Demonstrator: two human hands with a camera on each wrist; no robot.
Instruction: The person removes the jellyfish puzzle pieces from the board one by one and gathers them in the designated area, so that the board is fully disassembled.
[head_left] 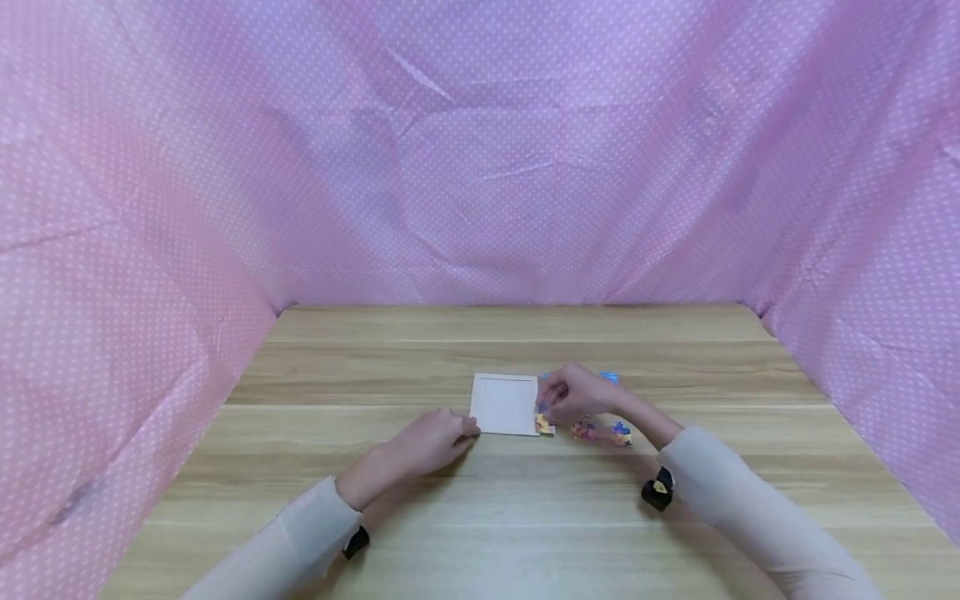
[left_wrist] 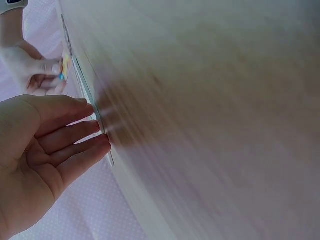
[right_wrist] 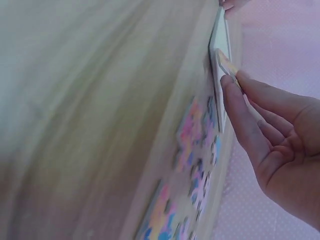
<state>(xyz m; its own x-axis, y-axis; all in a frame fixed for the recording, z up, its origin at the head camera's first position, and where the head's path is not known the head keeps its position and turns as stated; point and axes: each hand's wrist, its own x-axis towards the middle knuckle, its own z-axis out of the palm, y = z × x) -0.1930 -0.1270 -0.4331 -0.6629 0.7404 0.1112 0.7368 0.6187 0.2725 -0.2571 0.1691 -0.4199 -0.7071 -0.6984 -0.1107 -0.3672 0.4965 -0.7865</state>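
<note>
A white square puzzle frame (head_left: 506,406) lies flat on the wooden table. My left hand (head_left: 438,437) touches its near left corner; in the left wrist view the fingertips (left_wrist: 97,125) rest against the edge, fingers loosely extended. Over the frame's right side, my right hand (head_left: 576,392) pinches a yellowish jigsaw piece (head_left: 544,425) between thumb and fingers. The right wrist view shows this piece (right_wrist: 226,62) tilted at the frame's border. Loose colourful jigsaw pieces (right_wrist: 187,132) lie close by the right hand, partly hidden under it in the head view.
Pink and purple pieces (head_left: 583,430), a blue and orange piece (head_left: 622,433) and a light blue piece (head_left: 609,377) lie right of the frame. The wooden table (head_left: 360,350) stretches around both hands. Pink dotted cloth (head_left: 480,167) hangs behind and at the sides.
</note>
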